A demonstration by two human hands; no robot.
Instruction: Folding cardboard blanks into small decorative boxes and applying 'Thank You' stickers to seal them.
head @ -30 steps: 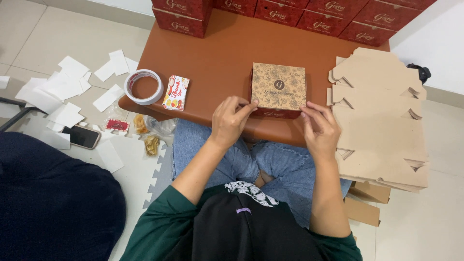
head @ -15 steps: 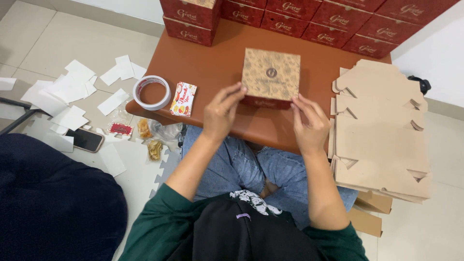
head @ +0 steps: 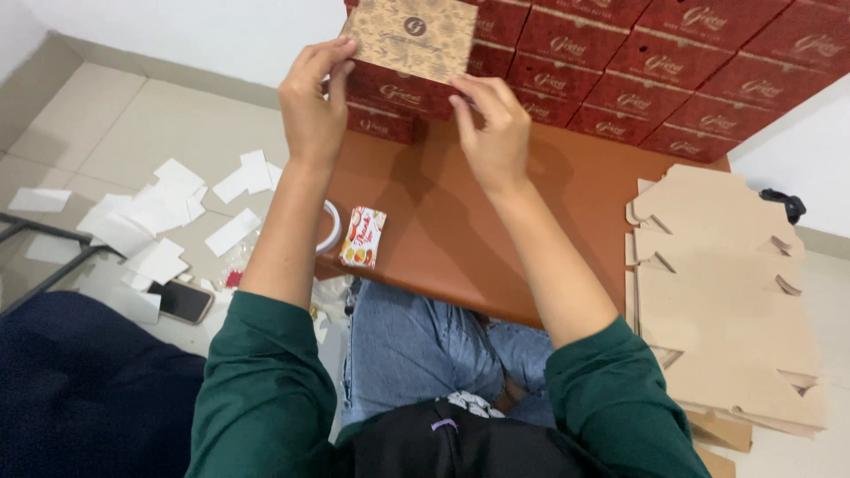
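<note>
Brown, smooth low table (head: 549, 208) stands on a pale tiled floor (head: 168, 133) against a white wall (head: 204, 31), with a row of red printed cartons (head: 637, 71) stacked along its far edge. Left hand (head: 312, 111) and right hand (head: 496, 133) pinch the two lower corners of a square kraft-brown patterned box (head: 413, 40), raised above the table in front of the cartons. Flat tan cardboard blanks (head: 717, 283) lie stacked at the right; white paper scraps (head: 168, 217) and a dark phone (head: 181, 301) lie on the floor at the left, and a small red-and-white printed card (head: 363, 237) rests at the table's near edge.
</note>
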